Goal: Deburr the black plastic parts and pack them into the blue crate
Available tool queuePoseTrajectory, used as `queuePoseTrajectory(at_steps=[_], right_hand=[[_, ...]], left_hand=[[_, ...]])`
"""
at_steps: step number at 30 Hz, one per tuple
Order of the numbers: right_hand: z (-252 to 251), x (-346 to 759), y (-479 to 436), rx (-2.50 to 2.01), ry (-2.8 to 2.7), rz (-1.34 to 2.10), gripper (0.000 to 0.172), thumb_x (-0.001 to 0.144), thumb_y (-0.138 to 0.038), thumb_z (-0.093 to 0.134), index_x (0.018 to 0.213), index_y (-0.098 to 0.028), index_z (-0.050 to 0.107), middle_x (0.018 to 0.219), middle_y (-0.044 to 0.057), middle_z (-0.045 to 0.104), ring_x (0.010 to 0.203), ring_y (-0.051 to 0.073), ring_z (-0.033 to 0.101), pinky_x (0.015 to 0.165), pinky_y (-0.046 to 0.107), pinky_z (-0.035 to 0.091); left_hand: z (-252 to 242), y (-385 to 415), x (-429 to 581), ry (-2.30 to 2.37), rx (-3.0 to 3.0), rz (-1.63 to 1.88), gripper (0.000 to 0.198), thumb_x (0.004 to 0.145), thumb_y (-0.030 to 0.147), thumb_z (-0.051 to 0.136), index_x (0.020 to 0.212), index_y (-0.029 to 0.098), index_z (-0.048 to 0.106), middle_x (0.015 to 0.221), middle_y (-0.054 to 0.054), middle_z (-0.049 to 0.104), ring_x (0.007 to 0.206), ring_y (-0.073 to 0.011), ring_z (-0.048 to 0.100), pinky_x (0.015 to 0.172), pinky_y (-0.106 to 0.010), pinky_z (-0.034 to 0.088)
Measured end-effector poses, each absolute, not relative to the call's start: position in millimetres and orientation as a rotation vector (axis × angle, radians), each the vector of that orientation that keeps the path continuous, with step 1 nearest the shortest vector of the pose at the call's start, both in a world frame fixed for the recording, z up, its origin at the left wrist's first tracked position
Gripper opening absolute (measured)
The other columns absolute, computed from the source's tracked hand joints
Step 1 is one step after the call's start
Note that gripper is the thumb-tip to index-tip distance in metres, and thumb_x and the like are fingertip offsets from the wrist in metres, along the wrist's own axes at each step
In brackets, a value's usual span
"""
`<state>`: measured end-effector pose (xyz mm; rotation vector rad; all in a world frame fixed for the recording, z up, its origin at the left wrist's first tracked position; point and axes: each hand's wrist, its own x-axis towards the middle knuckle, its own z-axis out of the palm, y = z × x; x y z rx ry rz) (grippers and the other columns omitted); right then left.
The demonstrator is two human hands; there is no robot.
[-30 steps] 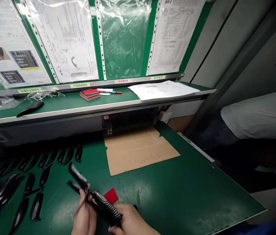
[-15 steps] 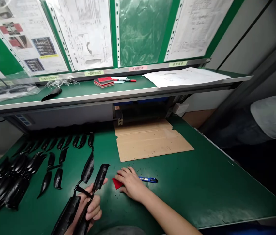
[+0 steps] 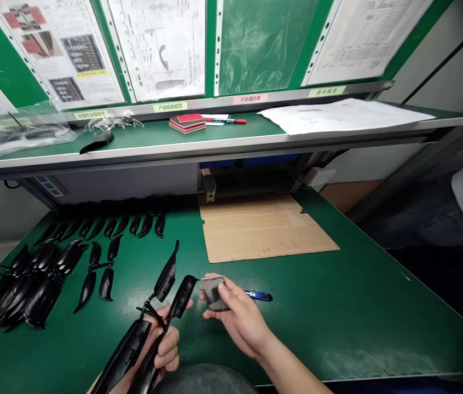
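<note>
My left hand [image 3: 167, 346] is closed round the stem of a black moulded plastic piece [image 3: 166, 278] with several long curved ribbed parts branching off it, held low over the green table [image 3: 338, 306]. My right hand [image 3: 242, 320] is just right of it, lifted off the table, fingers pinched on a small square pad [image 3: 214, 293] whose grey face shows. A blue utility knife [image 3: 261, 296] lies on the table right behind that hand.
Several loose black curved parts [image 3: 30, 284] lie in rows and a heap at the left. A flat cardboard sheet [image 3: 264, 230] lies at the back centre. The shelf [image 3: 215, 143] above carries red pads [image 3: 187, 122], a red pen [image 3: 231, 120] and paper sheets [image 3: 346, 115].
My right hand let go of the black piece, reached to the red pad on the table, and now holds it lifted with its grey face up. My left hand keeps the black piece.
</note>
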<state>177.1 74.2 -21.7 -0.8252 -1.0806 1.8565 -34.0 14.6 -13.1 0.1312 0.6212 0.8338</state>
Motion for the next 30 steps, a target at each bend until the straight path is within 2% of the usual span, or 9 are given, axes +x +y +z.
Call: queuePoseTrajectory(at_steps=[2, 3, 6, 8, 11, 16, 21, 24, 30], right_hand=[[-12.9, 177.3, 71.2, -0.842, -1.447, 1.540, 0.028, 0.095, -0.033, 0.045, 0.116, -0.026, 0.061, 0.118, 0.008, 0.060, 0.107, 0.021, 0.056, 0.088, 0.040, 0.049], [-9.8, 177.8, 70.7, -0.806, -1.637, 1.353, 0.027, 0.094, -0.028, 0.047, 0.117, -0.028, 0.062, 0.119, 0.007, 0.060, 0.111, 0.021, 0.055, 0.094, 0.041, 0.046], [-7.3, 179.5, 72.4, -0.624, -2.035, 0.843, 0.038, 0.091, -0.014, 0.049, 0.124, -0.031, 0.058, 0.124, 0.004, 0.060, 0.119, 0.020, 0.050, 0.104, 0.045, 0.038], [-10.2, 179.4, 74.7, -0.552, -2.136, 0.602, 0.042, 0.089, -0.009, 0.049, 0.125, -0.030, 0.056, 0.127, 0.005, 0.060, 0.123, 0.021, 0.047, 0.104, 0.045, 0.039], [-14.2, 177.5, 78.2, -0.440, -2.247, 0.470, 0.039, 0.089, -0.012, 0.050, 0.125, -0.025, 0.056, 0.128, 0.006, 0.060, 0.127, 0.023, 0.044, 0.104, 0.045, 0.041], [-10.5, 174.9, 82.8, -0.360, -2.199, 0.527, 0.033, 0.094, -0.015, 0.043, 0.124, -0.020, 0.057, 0.122, 0.009, 0.063, 0.126, 0.020, 0.048, 0.106, 0.044, 0.040], [-11.4, 179.1, 83.7, -0.320, -2.210, 0.572, 0.033, 0.094, -0.018, 0.046, 0.125, -0.020, 0.056, 0.125, 0.010, 0.062, 0.127, 0.020, 0.047, 0.108, 0.044, 0.038], [-14.3, 183.9, 86.3, -0.363, -2.225, 0.555, 0.034, 0.095, -0.017, 0.044, 0.127, -0.019, 0.055, 0.128, 0.011, 0.059, 0.130, 0.022, 0.043, 0.109, 0.047, 0.036], [-10.9, 185.6, 86.7, -0.277, -2.276, 0.522, 0.034, 0.094, -0.019, 0.043, 0.126, -0.017, 0.056, 0.128, 0.011, 0.059, 0.131, 0.023, 0.042, 0.110, 0.048, 0.034]], left_hand=[[-8.8, 18.7, -27.8, 0.583, 0.152, 0.778, 0.035, 0.089, 0.043, 0.049, 0.087, 0.015, 0.069, 0.045, 0.004, 0.045, 0.036, -0.0068, 0.033, 0.050, -0.027, 0.025], [-5.8, 20.4, -24.9, 0.577, 0.164, 0.746, 0.043, 0.090, 0.045, 0.045, 0.070, 0.014, 0.067, 0.042, 0.004, 0.041, 0.035, -0.0067, 0.031, 0.050, -0.027, 0.024], [3.4, 22.1, -18.5, 0.583, 0.188, 0.651, 0.064, 0.094, 0.048, 0.030, 0.042, 0.016, 0.050, 0.034, 0.004, 0.030, 0.033, -0.0074, 0.027, 0.050, -0.027, 0.024], [7.0, 20.4, -16.8, 0.583, 0.173, 0.628, 0.065, 0.094, 0.047, 0.026, 0.040, 0.017, 0.047, 0.034, 0.005, 0.027, 0.033, -0.0073, 0.025, 0.051, -0.027, 0.025], [7.3, 16.1, -17.5, 0.571, 0.093, 0.658, 0.054, 0.093, 0.041, 0.034, 0.050, 0.015, 0.054, 0.038, 0.006, 0.033, 0.033, -0.0064, 0.022, 0.050, -0.027, 0.024], [9.4, 12.8, -16.8, 0.560, 0.056, 0.627, 0.058, 0.094, 0.038, 0.031, 0.043, 0.016, 0.047, 0.037, 0.006, 0.030, 0.032, -0.0064, 0.023, 0.051, -0.027, 0.024], [18.2, 11.4, -9.8, 0.545, 0.016, 0.667, 0.059, 0.095, 0.036, 0.025, 0.044, 0.016, 0.047, 0.036, 0.006, 0.029, 0.030, -0.0057, 0.019, 0.048, -0.026, 0.020], [20.8, 9.9, -8.6, 0.520, 0.029, 0.620, 0.063, 0.094, 0.038, 0.027, 0.036, 0.018, 0.042, 0.031, 0.007, 0.023, 0.030, -0.0060, 0.020, 0.048, -0.026, 0.020], [20.3, 10.9, -8.2, 0.506, -0.016, 0.621, 0.060, 0.094, 0.034, 0.030, 0.038, 0.017, 0.043, 0.033, 0.006, 0.026, 0.030, -0.0056, 0.020, 0.048, -0.026, 0.021]])
